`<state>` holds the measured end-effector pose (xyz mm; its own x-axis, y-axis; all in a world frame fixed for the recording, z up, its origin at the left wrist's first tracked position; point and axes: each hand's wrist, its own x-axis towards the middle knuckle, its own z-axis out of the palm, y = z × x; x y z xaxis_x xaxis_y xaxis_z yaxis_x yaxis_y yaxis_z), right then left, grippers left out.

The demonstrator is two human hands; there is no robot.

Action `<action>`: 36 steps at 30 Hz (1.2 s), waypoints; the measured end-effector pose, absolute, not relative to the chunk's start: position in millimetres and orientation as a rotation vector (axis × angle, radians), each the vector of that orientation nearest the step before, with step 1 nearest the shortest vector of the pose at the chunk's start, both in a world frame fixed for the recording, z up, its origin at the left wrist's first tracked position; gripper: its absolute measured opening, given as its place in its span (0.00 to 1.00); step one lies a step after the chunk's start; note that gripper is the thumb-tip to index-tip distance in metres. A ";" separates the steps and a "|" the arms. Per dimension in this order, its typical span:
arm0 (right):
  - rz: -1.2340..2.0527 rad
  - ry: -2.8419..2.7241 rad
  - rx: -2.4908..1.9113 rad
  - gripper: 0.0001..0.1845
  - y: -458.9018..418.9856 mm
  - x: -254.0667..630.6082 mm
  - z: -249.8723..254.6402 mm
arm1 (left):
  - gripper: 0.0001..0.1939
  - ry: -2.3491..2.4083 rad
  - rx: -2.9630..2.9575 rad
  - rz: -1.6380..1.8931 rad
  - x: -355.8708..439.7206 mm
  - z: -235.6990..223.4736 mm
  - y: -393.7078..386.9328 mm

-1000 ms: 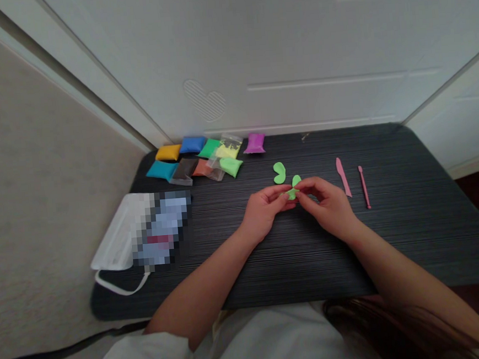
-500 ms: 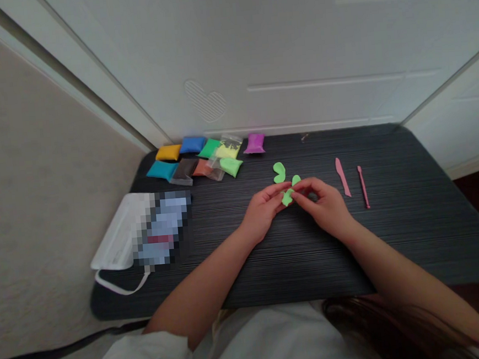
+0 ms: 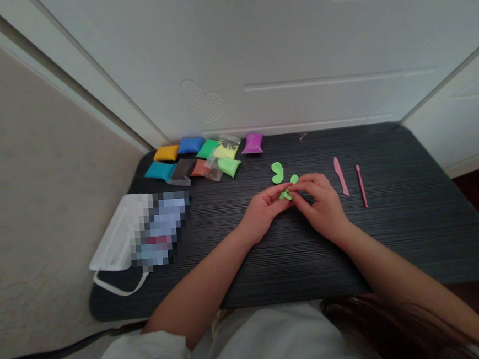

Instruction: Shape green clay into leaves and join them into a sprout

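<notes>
Between my fingertips is a small piece of light green modelling clay (image 3: pixel 286 195), with petal-like lobes sticking out. My left hand (image 3: pixel 262 213) is closed on it from the left, thumb in front. From the right, my right hand (image 3: pixel 322 203) pinches the same piece with thumb and fingers. Just behind my fingertips a rounded green clay piece (image 3: pixel 295 179) shows, partly hidden by them. A flat, curved green clay piece (image 3: pixel 277 172) lies on the dark table a little farther back.
Several coloured clay packets, among them a blue one (image 3: pixel 191 145) and a purple one (image 3: pixel 253 143), lie along the back left. At right are a pink plastic knife (image 3: pixel 341 176) and a thin pink tool (image 3: pixel 361 186). A white face mask (image 3: pixel 121 233) lies beside a blurred phone (image 3: pixel 163 230) at left.
The green clay in my fingers has changed from a broad, flat-looking shape to a narrower one with lobes. My right fingers have shifted slightly on it; the view has moved a little.
</notes>
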<state>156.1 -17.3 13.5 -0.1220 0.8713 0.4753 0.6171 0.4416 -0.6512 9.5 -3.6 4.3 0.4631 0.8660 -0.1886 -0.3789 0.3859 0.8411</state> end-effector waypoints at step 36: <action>0.512 -1.804 -1.203 0.10 -20.8 158.6 19.4 | 0.15 0.669 0.655 0.913 8.0 8.6 -0.9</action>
<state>158.6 -20.8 19.4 -0.1415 0.8863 0.4410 0.5222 0.4453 -0.7274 8.0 -0.9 8.6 0.4456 0.8637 -0.2354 -0.4846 0.4538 0.7478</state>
